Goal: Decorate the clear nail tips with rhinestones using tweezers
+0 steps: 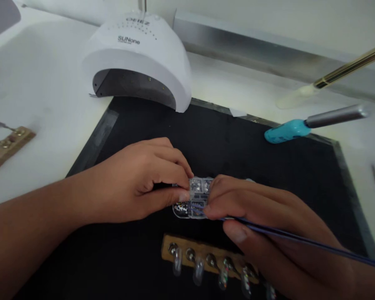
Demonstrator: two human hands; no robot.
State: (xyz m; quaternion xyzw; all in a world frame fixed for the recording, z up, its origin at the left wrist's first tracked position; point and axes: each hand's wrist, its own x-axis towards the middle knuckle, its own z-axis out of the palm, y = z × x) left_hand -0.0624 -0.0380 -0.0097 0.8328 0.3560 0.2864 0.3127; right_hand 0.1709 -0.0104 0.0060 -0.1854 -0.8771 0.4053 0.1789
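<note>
My left hand (pixel 150 179) pinches the left end of a small clear compartment box (pixel 197 196) of rhinestones between thumb and fingers. In my right hand (pixel 262 221) is a pair of slim blue-purple tweezers (pixel 278 231), with their tips down at a front compartment. Its fingers lie over the right part of the box and hide it. Just in front is a wooden strip (pixel 201 254) carrying several clear nail tips (pixel 198 271) on metal stems. Coloured stones show on a few of these tips. My right hand covers part of the strip's right end.
At the back stands a white nail lamp (pixel 137 54). A turquoise bottle with a silver cap (pixel 287 131) lies at the back right, near a clear bottle with a gold cap (pixel 300 96). Another wooden strip (pixel 9 148) lies left of the black mat (pixel 231 146).
</note>
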